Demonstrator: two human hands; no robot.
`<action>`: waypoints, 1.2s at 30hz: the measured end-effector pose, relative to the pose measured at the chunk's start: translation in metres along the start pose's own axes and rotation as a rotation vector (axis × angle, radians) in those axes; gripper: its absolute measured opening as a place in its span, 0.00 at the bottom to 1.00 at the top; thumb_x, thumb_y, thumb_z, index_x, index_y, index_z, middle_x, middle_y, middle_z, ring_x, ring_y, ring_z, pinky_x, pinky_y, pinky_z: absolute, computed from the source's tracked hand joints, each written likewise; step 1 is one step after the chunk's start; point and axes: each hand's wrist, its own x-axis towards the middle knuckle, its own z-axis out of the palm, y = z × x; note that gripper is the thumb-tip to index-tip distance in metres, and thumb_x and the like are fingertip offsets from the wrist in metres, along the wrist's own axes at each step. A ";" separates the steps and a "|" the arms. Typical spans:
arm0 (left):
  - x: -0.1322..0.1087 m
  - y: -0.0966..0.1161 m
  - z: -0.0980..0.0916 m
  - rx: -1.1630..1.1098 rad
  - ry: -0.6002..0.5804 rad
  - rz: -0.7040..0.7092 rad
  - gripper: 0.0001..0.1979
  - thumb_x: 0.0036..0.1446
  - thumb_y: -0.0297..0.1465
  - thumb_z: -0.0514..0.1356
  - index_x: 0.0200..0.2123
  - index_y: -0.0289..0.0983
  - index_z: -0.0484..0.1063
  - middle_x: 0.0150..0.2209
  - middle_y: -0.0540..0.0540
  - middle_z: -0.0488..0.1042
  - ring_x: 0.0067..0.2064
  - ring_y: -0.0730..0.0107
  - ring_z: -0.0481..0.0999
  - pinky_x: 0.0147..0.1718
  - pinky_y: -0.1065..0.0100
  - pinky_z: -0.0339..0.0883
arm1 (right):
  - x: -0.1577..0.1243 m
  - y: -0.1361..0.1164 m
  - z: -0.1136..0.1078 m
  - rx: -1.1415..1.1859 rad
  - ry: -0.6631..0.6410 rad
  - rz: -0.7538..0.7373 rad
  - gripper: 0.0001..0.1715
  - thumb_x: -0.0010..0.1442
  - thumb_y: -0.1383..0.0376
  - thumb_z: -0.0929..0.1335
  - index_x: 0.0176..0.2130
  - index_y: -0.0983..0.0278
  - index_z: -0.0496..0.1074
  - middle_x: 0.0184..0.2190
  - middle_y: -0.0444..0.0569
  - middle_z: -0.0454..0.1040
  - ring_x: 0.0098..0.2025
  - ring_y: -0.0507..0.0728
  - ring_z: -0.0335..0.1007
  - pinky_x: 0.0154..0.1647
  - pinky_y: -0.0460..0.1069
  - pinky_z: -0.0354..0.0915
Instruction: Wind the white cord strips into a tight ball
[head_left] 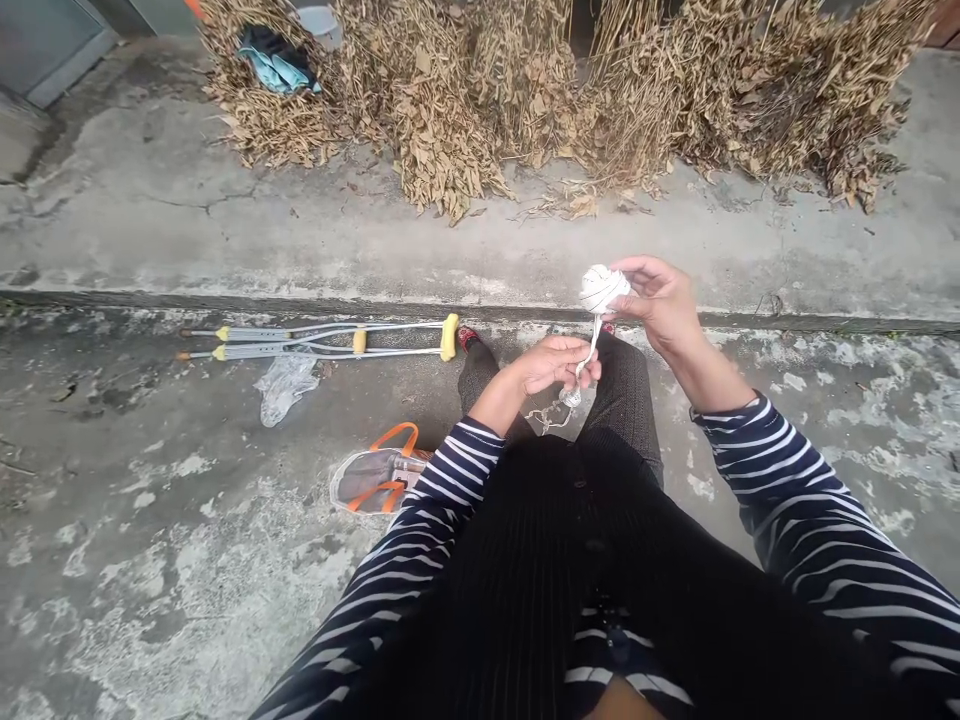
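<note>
A wound white ball of cord or yarn (601, 289) with thin dark lines is gripped by the fingers of my right hand (661, 300). From its underside a white strand (598, 330) runs down to my left hand (556, 365), whose fingers are closed round it. Just below those fingers hangs a small white bundle (571, 396). Thin loose strands (549, 416) trail from there over the gap between my thighs. Both hands are raised in front of my knees, the right one a little higher and farther out.
A pair of crutches (337, 340) with yellow pads lies on the ground to the left. Beside them is a clear plastic bag (286, 388); closer in stands a bag with orange handles (375, 478). Beyond the concrete step (300, 245), dried stalks (465, 110) are heaped, with blue-and-black cloth (276, 65) on them.
</note>
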 end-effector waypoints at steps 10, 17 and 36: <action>-0.012 0.007 0.020 0.084 0.344 0.249 0.24 0.54 0.48 0.70 0.36 0.32 0.74 0.22 0.50 0.75 0.16 0.80 0.68 0.19 0.75 0.59 | 0.003 0.001 -0.017 0.071 0.025 0.058 0.31 0.37 0.60 0.84 0.41 0.57 0.75 0.41 0.44 0.81 0.39 0.58 0.80 0.35 0.55 0.81; -0.015 0.008 0.020 -0.015 0.279 0.189 0.24 0.58 0.50 0.66 0.38 0.32 0.72 0.23 0.48 0.76 0.18 0.77 0.70 0.20 0.74 0.62 | -0.007 0.002 -0.023 0.060 0.041 0.061 0.32 0.37 0.58 0.83 0.41 0.57 0.74 0.41 0.45 0.80 0.39 0.58 0.79 0.35 0.55 0.80; -0.006 0.015 0.001 0.048 -0.163 -0.193 0.20 0.53 0.41 0.72 0.39 0.31 0.74 0.26 0.42 0.78 0.18 0.77 0.71 0.16 0.76 0.59 | -0.015 -0.028 -0.007 -0.187 -0.256 -0.062 0.26 0.40 0.56 0.83 0.37 0.62 0.78 0.40 0.51 0.79 0.44 0.60 0.76 0.47 0.55 0.75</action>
